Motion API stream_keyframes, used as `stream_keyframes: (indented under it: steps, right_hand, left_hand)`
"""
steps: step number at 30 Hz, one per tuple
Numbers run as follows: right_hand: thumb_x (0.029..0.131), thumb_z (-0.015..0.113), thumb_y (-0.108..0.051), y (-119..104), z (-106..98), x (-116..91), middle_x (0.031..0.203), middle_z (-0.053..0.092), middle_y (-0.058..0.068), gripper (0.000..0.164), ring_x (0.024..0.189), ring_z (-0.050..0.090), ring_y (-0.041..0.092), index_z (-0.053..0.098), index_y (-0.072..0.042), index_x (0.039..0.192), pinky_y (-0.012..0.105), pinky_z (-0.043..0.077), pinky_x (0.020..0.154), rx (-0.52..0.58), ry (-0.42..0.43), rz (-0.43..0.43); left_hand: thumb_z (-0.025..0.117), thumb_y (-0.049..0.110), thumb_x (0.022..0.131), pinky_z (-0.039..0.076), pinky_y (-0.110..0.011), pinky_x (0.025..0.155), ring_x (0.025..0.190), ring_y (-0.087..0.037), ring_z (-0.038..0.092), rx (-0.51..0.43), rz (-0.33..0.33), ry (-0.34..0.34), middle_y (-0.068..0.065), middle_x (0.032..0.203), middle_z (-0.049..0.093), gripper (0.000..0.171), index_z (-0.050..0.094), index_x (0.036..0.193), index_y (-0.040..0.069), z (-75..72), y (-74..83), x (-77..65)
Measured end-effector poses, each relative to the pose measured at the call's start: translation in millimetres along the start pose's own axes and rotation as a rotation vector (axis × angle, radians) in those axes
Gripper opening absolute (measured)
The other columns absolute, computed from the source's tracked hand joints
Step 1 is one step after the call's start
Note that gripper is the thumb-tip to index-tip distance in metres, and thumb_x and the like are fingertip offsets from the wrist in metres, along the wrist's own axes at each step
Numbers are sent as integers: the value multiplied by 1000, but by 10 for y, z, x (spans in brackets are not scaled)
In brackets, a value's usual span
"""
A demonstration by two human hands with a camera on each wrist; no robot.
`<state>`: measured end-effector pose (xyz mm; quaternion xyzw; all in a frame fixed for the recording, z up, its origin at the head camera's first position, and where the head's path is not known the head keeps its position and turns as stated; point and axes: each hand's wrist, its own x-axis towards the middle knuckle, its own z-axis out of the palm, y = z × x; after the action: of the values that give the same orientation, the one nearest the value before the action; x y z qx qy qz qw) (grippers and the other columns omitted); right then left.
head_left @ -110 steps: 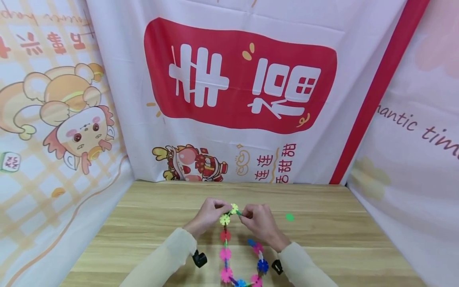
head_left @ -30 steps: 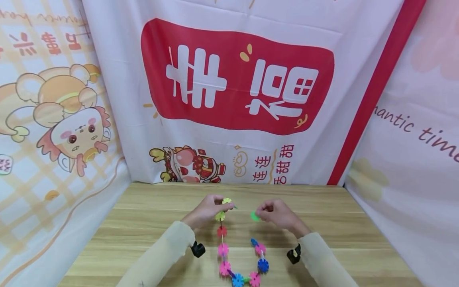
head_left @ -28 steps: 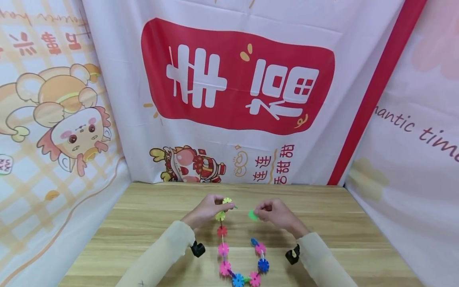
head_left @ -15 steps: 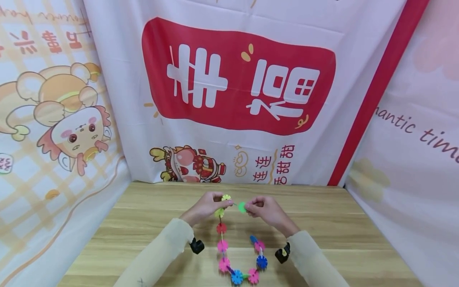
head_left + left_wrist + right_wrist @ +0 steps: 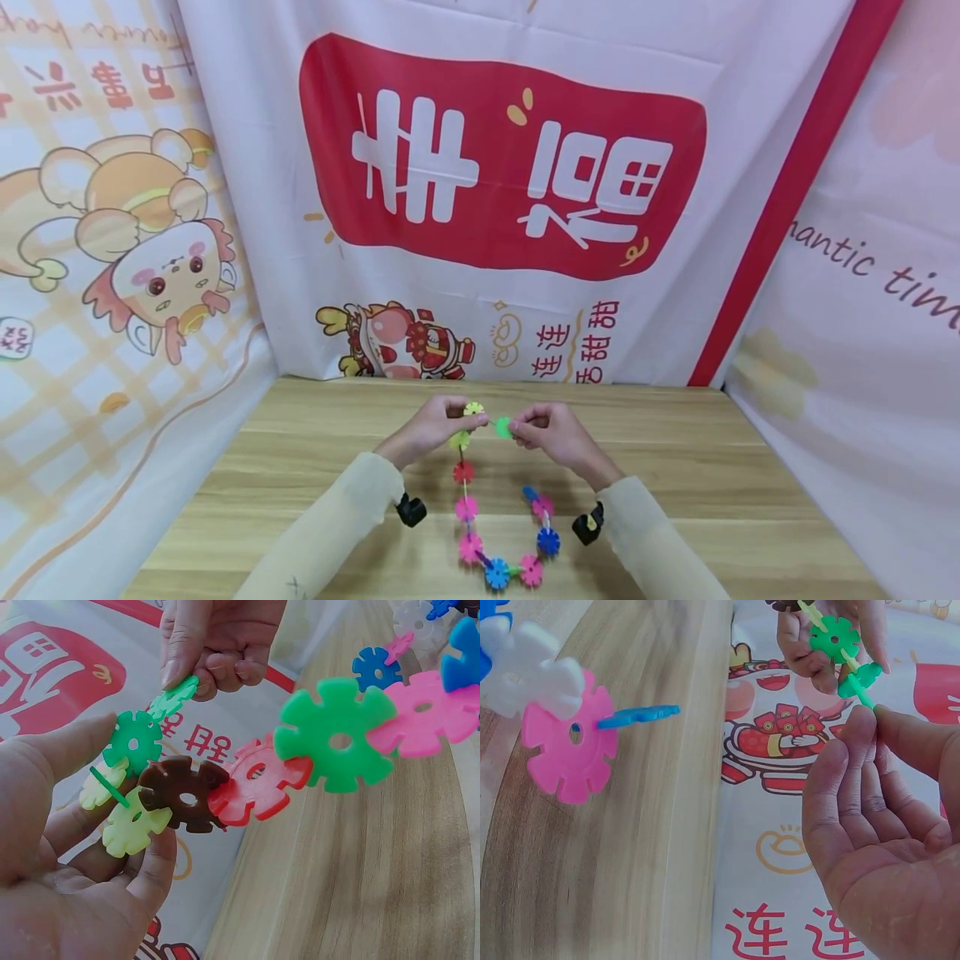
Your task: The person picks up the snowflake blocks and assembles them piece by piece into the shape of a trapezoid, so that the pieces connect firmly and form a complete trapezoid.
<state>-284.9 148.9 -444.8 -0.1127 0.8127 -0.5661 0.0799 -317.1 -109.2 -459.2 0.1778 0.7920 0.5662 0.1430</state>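
Observation:
My left hand (image 5: 429, 429) holds the upper end of a chain of slotted, flower-shaped plastic discs, with a yellow disc (image 5: 474, 408) at its fingertips. In the left wrist view, thumb and fingers pinch around a green end disc (image 5: 133, 727), with pale yellow discs beside it, then a brown disc (image 5: 161, 784) and a red disc (image 5: 262, 796). Between thumb and fingertips, my right hand (image 5: 555, 433) pinches a bright green disc (image 5: 503, 428). Its edge meets the chain's green end disc in both wrist views.
From the left hand the chain curves down in a U over the wooden table (image 5: 675, 483), through a light-blue disc (image 5: 497, 573) and a dark-blue disc (image 5: 548, 542). Its other end is a blue disc (image 5: 641, 715) set in a pink disc (image 5: 547, 757). A printed cloth (image 5: 300, 325) hangs behind.
The bright green disc lay at the right on the table; my right hand has picked it up and carried it left to the chain's end. My left hand keeps its hold.

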Motion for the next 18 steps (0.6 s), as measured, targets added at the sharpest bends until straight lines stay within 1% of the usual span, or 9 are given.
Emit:
stream_keyframes:
  steps: [2,4,8,10,11,14,16,18]
  right_hand:
    - [100,75,-23,-4,-7,-10,99,77,17,20,92,75,29,75,-3,104,32,66,80,0,-4,1]
    - [100,75,-24,-13,-20,-25,98,77,15,20,92,75,29,75,-4,104,31,65,80,-7,-8,-2]
    - [99,76,-27,-39,-68,-67,98,76,14,22,89,73,27,74,-6,105,29,64,77,-47,-29,-37]
    - [99,76,-29,-53,-94,-88,97,76,13,22,88,72,26,74,-8,104,29,62,76,-78,-42,-59]
    - [99,76,-29,-60,-107,-100,97,76,13,22,89,72,27,74,-8,104,29,62,75,-93,-50,-70]
    - [98,76,-28,-80,-127,-123,96,75,11,18,88,71,27,74,-11,103,28,61,74,-137,-71,-101]
    - [98,76,-26,-95,-129,-135,97,75,14,16,86,70,24,74,-11,102,27,60,73,-156,-83,-123]
    - [98,77,-25,-105,-125,-141,97,75,16,14,83,69,20,75,-11,101,26,60,71,-170,-90,-143]
  left_hand:
    - [72,45,100,57,-30,88,107,-28,67,-8,6,-12,-3,109,74,34,76,119,17,-7,-2,-1]
    - [72,44,100,58,-31,91,109,-29,67,-15,22,-28,-4,111,74,35,75,121,16,-14,-7,-3]
    - [72,41,101,57,-35,101,110,-22,67,-34,76,-77,-13,121,73,39,72,127,12,-29,-15,-15]
    - [72,38,102,55,-37,105,111,-21,67,-45,103,-104,-18,125,71,41,70,131,8,-35,-9,-26]
    - [72,37,102,55,-37,106,112,-20,67,-49,111,-114,-19,126,70,42,69,132,8,-36,-5,-31]
    - [71,36,103,54,-38,107,112,-20,67,-46,122,-130,-16,124,71,43,68,133,7,-44,12,-48]
    - [71,36,103,54,-38,106,110,-19,67,-42,129,-135,-14,122,71,42,68,133,7,-48,20,-55]
    - [71,35,103,54,-38,106,110,-19,67,-47,136,-142,-15,123,71,40,69,132,8,-51,26,-61]
